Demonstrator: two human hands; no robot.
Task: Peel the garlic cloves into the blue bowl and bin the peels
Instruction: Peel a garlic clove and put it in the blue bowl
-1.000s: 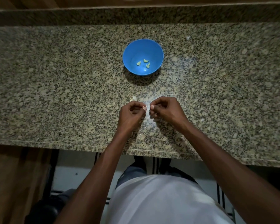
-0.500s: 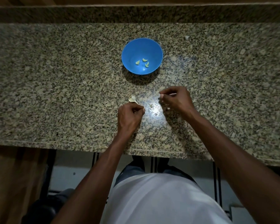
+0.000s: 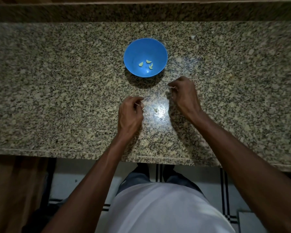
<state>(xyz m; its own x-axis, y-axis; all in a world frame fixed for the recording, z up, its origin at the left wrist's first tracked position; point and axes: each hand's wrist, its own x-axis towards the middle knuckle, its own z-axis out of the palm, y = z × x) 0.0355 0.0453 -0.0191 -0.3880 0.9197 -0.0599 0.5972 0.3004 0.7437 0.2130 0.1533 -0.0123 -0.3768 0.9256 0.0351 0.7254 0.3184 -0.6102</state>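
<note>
While three pale peeled garlic cloves [image 3: 146, 64] already lay in the round blue plastic bowl [image 3: 145, 57] on the speckled granite counter [image 3: 57, 91], more remained. The right hand [image 3: 183, 95], fingers curled, seemed to pinch something small near the bowl — clove or skin, I couldn't tell. The left hand [image 3: 130, 113] was curled too, its hold unclear. Papery peel scraps [image 3: 155, 110] lay between them — unbinned.
</note>
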